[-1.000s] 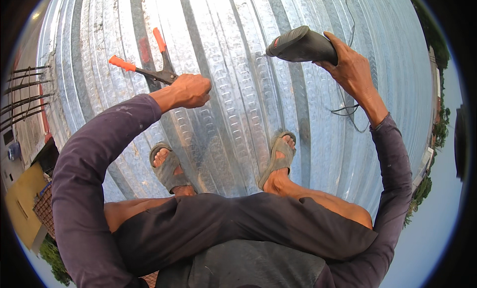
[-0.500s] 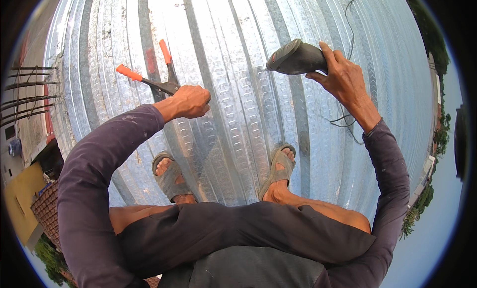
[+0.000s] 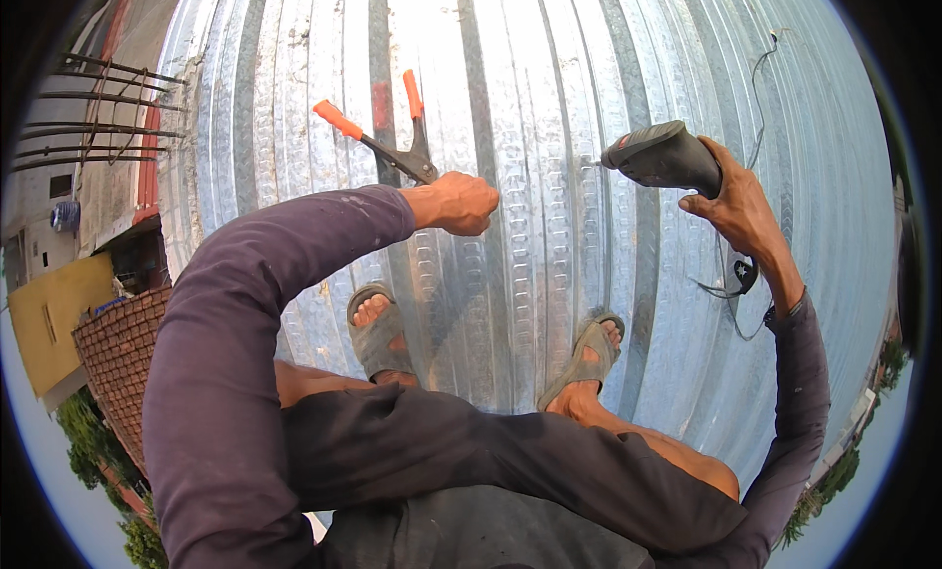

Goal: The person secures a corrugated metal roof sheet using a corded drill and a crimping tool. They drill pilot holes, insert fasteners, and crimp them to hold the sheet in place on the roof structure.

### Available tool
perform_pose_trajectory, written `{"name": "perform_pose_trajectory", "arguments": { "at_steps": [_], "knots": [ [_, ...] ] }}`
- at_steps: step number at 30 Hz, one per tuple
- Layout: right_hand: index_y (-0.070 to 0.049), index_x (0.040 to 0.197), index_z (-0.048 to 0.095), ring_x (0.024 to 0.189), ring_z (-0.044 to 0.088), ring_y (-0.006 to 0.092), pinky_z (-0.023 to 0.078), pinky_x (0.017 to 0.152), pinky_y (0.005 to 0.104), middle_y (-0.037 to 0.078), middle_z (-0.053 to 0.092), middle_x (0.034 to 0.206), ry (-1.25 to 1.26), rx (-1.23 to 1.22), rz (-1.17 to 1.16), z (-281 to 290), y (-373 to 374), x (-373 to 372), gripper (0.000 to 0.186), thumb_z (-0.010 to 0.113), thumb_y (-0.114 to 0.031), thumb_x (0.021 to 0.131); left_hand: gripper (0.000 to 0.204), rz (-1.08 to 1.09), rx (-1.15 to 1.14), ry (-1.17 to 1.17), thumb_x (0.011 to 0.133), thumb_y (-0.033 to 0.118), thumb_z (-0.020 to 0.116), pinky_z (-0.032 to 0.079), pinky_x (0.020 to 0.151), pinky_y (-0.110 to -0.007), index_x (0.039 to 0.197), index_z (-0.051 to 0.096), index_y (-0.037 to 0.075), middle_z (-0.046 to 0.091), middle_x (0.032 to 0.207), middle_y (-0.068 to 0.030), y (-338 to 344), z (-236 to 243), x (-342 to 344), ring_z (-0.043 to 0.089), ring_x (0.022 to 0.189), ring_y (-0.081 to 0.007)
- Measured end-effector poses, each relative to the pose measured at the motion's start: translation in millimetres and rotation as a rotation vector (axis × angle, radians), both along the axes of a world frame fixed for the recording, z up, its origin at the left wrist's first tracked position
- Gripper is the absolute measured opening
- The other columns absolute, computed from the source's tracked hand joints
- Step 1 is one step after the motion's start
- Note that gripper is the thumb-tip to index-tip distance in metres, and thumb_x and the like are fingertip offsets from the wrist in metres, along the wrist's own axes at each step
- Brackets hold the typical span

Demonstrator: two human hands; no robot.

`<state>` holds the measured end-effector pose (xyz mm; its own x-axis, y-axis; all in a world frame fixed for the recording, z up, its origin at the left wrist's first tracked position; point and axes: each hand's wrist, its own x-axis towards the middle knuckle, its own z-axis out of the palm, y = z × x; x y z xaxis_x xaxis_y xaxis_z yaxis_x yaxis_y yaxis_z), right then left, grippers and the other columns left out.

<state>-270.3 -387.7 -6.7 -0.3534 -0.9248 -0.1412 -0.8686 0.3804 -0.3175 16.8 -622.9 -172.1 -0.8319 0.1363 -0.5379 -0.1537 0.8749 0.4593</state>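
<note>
So, only the head view to go on here. We had our left hand (image 3: 454, 203) balled up, its fingers (image 3: 485, 208) curled tight, right up against the black head of an orange-handled tool (image 3: 398, 157). We honestly couldn't tell whether it gripped that head or had something tucked inside. The tool's two handles stood spread in a V, pointing up and away from us.

Over on the other side, our right hand (image 3: 741, 201) was clamped on the end of a chunky dark tool (image 3: 667, 159), thumb underneath and the other fingers mostly hidden behind it. Its narrower end pointed left, toward the other hand, with the two well apart. Under us was ridged metal sheeting (image 3: 520, 275), with a thin cable (image 3: 758, 98) running past the right hand. Our sandals (image 3: 381, 341) were planted on the sheeting too.
</note>
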Motion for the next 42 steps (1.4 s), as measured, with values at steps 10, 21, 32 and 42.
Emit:
{"name": "perform_pose_trajectory", "arguments": {
  "at_steps": [10,21,32,42],
  "knots": [
    [0.005,0.139,0.046,0.073,0.066,0.0213,0.054,0.062,0.0336,0.021,0.066,0.104,-0.221,0.114,-0.178,8.0,-9.5,27.8,0.063,0.066,-0.007,0.080,0.032,0.005,-0.034,0.022,0.086,0.028,0.063,0.053,0.075,-0.052,0.087,0.069,-0.002,0.068,0.082,-0.0262,-3.0,0.4,5.7,0.067,0.082,-0.0449],
    [0.007,0.133,0.051,0.065,0.065,0.0196,0.054,0.059,0.0342,0.019,0.067,0.095,-0.231,0.121,-0.307,21.0,-22.4,56.3,0.055,0.062,-0.007,0.082,0.032,-0.006,-0.040,0.036,0.088,0.028,0.062,0.053,0.077,-0.052,0.088,0.069,-0.003,0.068,0.082,-0.0269,-4.9,1.4,0.2,0.067,0.083,-0.0452],
    [0.000,0.137,0.053,0.052,0.058,0.0122,0.047,0.046,0.0267,0.007,0.061,0.078,-0.386,0.082,-0.481,34.6,-9.0,42.3,0.058,0.069,-0.013,0.083,0.033,0.081,-0.009,0.036,0.090,0.028,0.059,0.051,0.079,-0.052,0.087,0.069,-0.003,0.068,0.084,-0.0278,-7.7,3.2,-2.7,0.067,0.086,-0.0440],
    [0.007,0.124,0.056,0.055,0.065,0.0176,0.055,0.042,0.0257,0.022,0.069,0.096,-1.152,-0.603,-0.885,-0.5,140.6,-9.1,0.038,0.060,-0.020,0.097,0.037,0.461,0.183,-0.093,0.095,0.023,0.053,0.049,0.088,-0.047,0.102,0.068,-0.010,0.069,0.095,-0.0275,-22.8,-2.5,7.6,0.067,0.095,-0.0398]
  ]
}}
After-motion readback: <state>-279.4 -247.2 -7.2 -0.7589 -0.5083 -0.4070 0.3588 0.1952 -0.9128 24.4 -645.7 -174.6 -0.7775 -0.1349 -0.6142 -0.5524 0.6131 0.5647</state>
